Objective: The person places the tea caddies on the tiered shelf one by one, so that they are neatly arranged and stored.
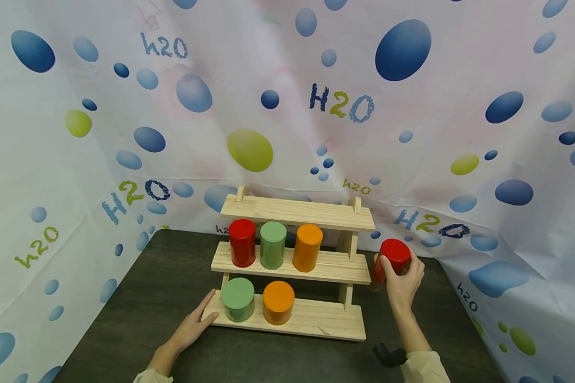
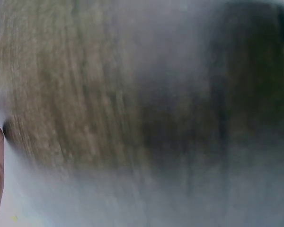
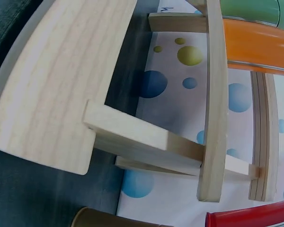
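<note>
My right hand (image 1: pixel 404 279) grips a red lidded canister (image 1: pixel 394 255) beside the right end of a three-tier wooden shelf (image 1: pixel 316 322). The canister's side (image 3: pixel 255 215) shows at the lower right of the right wrist view. Behind and below it is a brownish round object (image 3: pixel 116 218), mostly hidden. My left hand (image 1: pixel 191 327) rests against the bottom tier's left end with extended fingers. The middle tier holds a red canister (image 1: pixel 242 244), a green canister (image 1: pixel 273 247) and an orange canister (image 1: pixel 307 250). A shorter green jar (image 1: pixel 238 302) and orange jar (image 1: pixel 278 306) stand on the bottom tier.
The shelf stands on a dark tabletop (image 1: pixel 139 298). A white curtain (image 1: pixel 287 69) with blue and green spots hangs behind and at both sides. A black device (image 1: pixel 388 355) sits by the right wrist. The left wrist view is mostly blurred.
</note>
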